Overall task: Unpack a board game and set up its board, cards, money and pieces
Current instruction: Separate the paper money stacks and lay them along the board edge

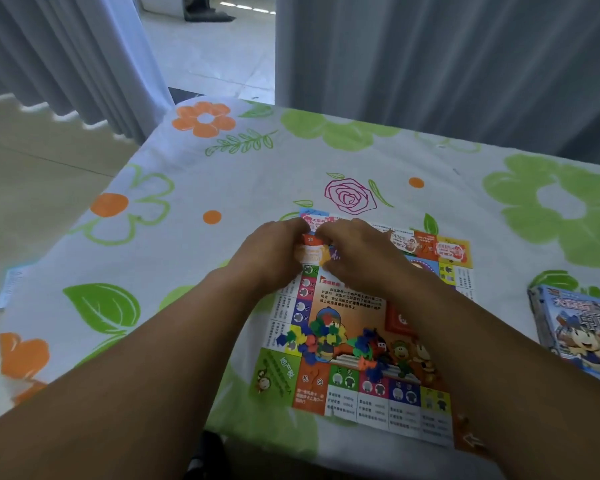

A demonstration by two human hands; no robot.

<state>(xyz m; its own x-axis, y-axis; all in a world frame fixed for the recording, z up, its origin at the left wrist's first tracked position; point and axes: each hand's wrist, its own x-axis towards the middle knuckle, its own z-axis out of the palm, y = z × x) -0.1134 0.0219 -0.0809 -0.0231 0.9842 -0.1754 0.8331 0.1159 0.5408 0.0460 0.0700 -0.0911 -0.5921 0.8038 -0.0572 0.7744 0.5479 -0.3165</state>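
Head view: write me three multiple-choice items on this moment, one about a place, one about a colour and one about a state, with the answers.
1. Where is the box relative to the board? A on it; B under it; C to its right, on the table.
2. What colour is the rose printed beyond the board? A pink; B blue; C orange.
3. How does the board lie? A folded shut; B open flat; C propped upright.
Answers: C, the box sits at the table's right edge, apart from the board; A, its outline is pink; B, its printed face lies flat, with pieces heaped on it.
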